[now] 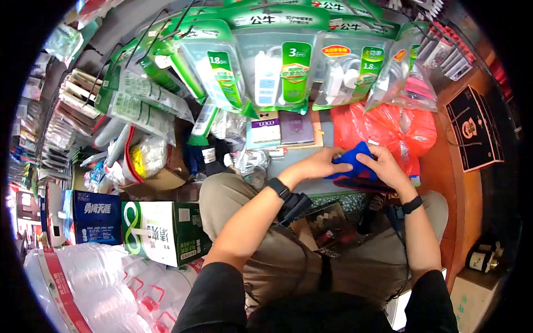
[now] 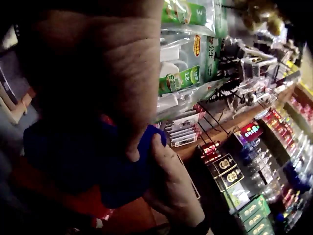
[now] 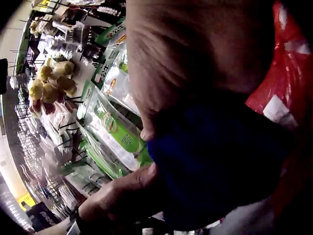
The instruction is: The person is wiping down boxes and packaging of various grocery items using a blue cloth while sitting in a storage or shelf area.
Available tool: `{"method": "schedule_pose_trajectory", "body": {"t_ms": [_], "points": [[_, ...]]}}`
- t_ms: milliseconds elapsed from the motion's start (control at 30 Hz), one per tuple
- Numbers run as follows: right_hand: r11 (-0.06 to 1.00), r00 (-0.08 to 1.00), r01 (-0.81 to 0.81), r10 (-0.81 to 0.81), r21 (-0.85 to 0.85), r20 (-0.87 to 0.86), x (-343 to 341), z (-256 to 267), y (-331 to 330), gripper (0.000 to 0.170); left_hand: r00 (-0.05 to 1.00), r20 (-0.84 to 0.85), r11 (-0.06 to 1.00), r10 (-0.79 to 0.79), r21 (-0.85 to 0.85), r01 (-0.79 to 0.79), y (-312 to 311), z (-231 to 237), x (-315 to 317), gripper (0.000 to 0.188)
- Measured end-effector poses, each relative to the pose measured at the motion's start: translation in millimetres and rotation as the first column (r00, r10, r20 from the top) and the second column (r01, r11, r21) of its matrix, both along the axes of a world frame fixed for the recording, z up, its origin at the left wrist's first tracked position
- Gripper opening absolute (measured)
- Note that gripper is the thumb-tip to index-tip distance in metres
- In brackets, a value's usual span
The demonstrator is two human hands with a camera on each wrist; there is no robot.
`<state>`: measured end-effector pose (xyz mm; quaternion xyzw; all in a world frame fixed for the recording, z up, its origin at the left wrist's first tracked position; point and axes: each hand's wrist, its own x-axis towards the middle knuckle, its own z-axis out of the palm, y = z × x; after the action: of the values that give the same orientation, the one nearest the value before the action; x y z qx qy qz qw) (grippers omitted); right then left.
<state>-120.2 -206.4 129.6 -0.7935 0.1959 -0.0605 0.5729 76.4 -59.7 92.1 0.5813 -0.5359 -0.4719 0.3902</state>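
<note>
A piece of folded blue cloth [image 1: 361,151] is held up over the lap, in front of a red plastic bag. My left hand [image 1: 322,163] pinches its left side, thumb on top. On the other side my right hand [image 1: 388,169] grips the cloth between thumb and fingers. In the left wrist view the blue cloth [image 2: 127,178] spreads in shadow between both hands. The right wrist view shows the blue cloth [image 3: 220,156] large and dark below the right hand. Just under the hands lies a dark cloth item [image 1: 361,184] with a reddish edge, partly hidden.
Packaged power strips [image 1: 272,72] hang in a row ahead. The red plastic bag [image 1: 388,125] sits beyond the hands, beside a purple box [image 1: 297,127]. Cartons [image 1: 161,230] and water bottles [image 1: 94,283] stand at the left; a black box [image 1: 472,127] is at the right.
</note>
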Motion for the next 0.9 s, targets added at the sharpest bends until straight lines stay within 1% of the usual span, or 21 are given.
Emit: {"method": "schedule_pose_trajectory", "body": {"t_ms": [33, 133, 167, 200, 233, 267, 300, 367, 400, 467, 500, 567, 600, 633, 667, 700, 733, 767, 800, 833, 900], "points": [[0.995, 0.999, -0.029, 0.032, -0.099, 0.035, -0.4, -2.0, 0.3, 0.025, 0.998, -0.067, 0.998, -0.015, 0.055, 0.018, 0.6, -0.5, -0.3, 0.05], [0.981, 0.981, 0.072, -0.037, -0.182, 0.19, -3.2, -6.1, 1.7, 0.024, 0.984, -0.14, 0.992, 0.11, 0.072, -0.101, -3.2, -4.3, 0.1, 0.039], [0.999, 0.991, 0.047, -0.046, -0.006, 0.125, -4.3, -4.6, -0.5, 0.026, 0.988, -0.044, 0.989, 0.151, -0.003, -0.151, -5.5, -5.2, 3.2, 0.031], [0.975, 0.986, 0.053, -0.017, -0.214, 0.164, -4.8, -3.7, -2.1, 0.026, 0.984, 0.0, 0.982, 0.176, -0.067, -0.176, -7.0, -3.5, 3.2, 0.031], [0.91, 0.981, 0.063, 0.02, -0.41, 0.195, -4.4, -3.3, -2.2, 0.026, 0.978, 0.043, 0.971, 0.205, -0.13, -0.198, -7.3, -1.8, 2.9, 0.03], [0.805, 0.974, 0.08, 0.064, -0.588, 0.219, -3.0, -2.9, -1.8, 0.026, 0.968, 0.085, 0.956, 0.236, -0.196, -0.217, -7.9, 0.4, 3.5, 0.03], [0.892, 0.976, 0.105, -0.008, -0.439, 0.217, -2.2, -2.9, 2.6, 0.026, 0.918, 0.265, 0.914, 0.295, -0.359, -0.19, -7.3, 4.3, 2.4, 0.029], [0.98, 0.974, 0.163, -0.141, -0.116, 0.178, -0.3, -2.0, 9.2, 0.025, 0.968, -0.035, 0.933, 0.247, -0.261, -0.247, -8.1, 7.5, -0.1, 0.025], [0.951, 0.983, 0.161, -0.132, -0.265, 0.127, -1.3, 0.8, 8.8, 0.025, 0.956, -0.187, 0.943, 0.228, -0.204, -0.265, -6.6, 13.0, -2.2, 0.023], [0.832, 0.991, 0.125, -0.132, -0.54, 0.026, -1.9, 12.0, 6.7, 0.026, 0.957, -0.144, 0.938, 0.251, -0.208, -0.277, -4.1, 25.1, -3.3, 0.02], [0.825, 0.994, 0.091, -0.108, -0.558, 0.003, -1.5, 15.6, 5.5, 0.027, 0.957, -0.123, 0.936, 0.261, -0.209, -0.282, -2.7, 30.3, -3.6, 0.019], [0.805, 0.997, 0.026, -0.067, -0.593, -0.046, -3.3, 22.5, 2.3, 0.03, 0.952, 0.003, 0.91, 0.307, -0.293, -0.293, -2.4, 30.7, -4.3, 0.016], [0.929, 0.998, 0.049, -0.064, -0.367, -0.028, -5.7, 27.4, 1.5, 0.031, 0.941, 0.064, 0.895, 0.332, -0.337, -0.293, -2.9, 30.6, -4.7, 0.015], [0.991, 0.998, 0.062, -0.064, -0.116, -0.01, -8.9, 32.2, 1.5, 0.031, 0.95, -0.136, 0.916, 0.282, -0.258, -0.308, -2.8, 29.9, -5.8, 0.015], [0.987, 0.998, 0.067, -0.069, 0.143, 0.01, -11.2, 34.0, 0.6, 0.032, 0.913, -0.332, 0.935, 0.235, -0.179, -0.305, -3.2, 29.5, -6.2, 0.015], [0.878, 0.981, 0.132, -0.181, 0.461, 0.064, -21.2, 18.4, -12.5, 0.035, 0.835, -0.515, 0.953, 0.192, -0.105, -0.284, -4.9, 29.2, -6.0, 0.015], [0.482, 0.938, 0.211, -0.346, 0.851, -0.037, -16.4, 58.2, 11.0, 0.043, 0.778, -0.599, 0.95, 0.191, -0.088, -0.301, -0.8, 40.5, -12.9, 0.015], [0.282, 0.912, 0.164, -0.408, 0.945, -0.036, -10.9, 61.7, 16.4, 0.043, 0.714, -0.675, 0.947, 0.185, -0.072, -0.313, 0.8, 53.0, -20.5, 0.015], [0.26, 0.911, 0.084, -0.412, 0.962, 0.032, -7.5, 46.7, 19.1, 0.044, 0.644, -0.745, 0.944, 0.173, -0.06, -0.323, -0.9, 62.6, -26.1, 0.016], [0.246, 0.908, 0.02, -0.411, 0.969, 0.086, -1.5, 25.5, 21.8, 0.044, 0.681, -0.701, 0.904, 0.211, -0.125, -0.408, -5.5, 61.4, -30.4, 0.017], [0.207, 0.91, -0.036, -0.399, 0.978, 0.118, 8.7, -4.9, 40.8, 0.045, 0.773, -0.587, 0.903, 0.239, -0.157, -0.399, -11.1, 56.7, -22.9, 0.018]]}}
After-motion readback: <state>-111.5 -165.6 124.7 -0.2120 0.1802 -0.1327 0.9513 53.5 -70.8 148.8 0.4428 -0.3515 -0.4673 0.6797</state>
